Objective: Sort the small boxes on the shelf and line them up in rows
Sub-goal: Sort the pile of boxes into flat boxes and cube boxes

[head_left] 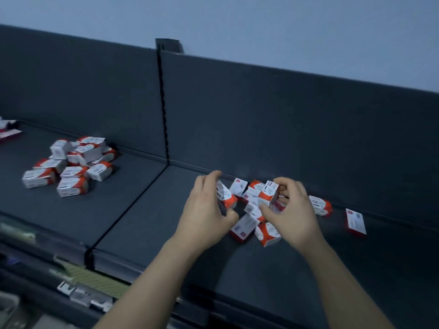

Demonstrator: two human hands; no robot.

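The shelf [133, 210] is dark grey, with a back panel [285, 119] of the same colour and a pale wall [237, 20] above it; a slotted upright [163, 103] and a seam below it split the shelf into two sections, and both hands are in the right section, close to the back panel. The left hand [209, 207] has its fingers and thumb curled round one small white and red box, the first box [226, 197], which is tilted; the right hand [292, 214] pinches the second box [268, 194] between thumb and fingertips, and this one stands nearly upright over the others. Between and under the two hands lies a loose pile [249, 217] of the same boxes, about seven that I can count, turned in different directions and touching each other; some are partly hidden by the hands, so the number is not sure. Just to the right of the right hand one lone box [320, 205] lies against the back panel; further right, apart from it, one flat box [355, 220] lies on its wide face. In the left section, well apart from the hands, there is a heap [71, 165] of about eleven boxes, some stacked on others and none in a row. At the far left edge two or three other packages [9, 129] are cut by the frame; below the shelf front, clear label holders [83, 295] are visible.
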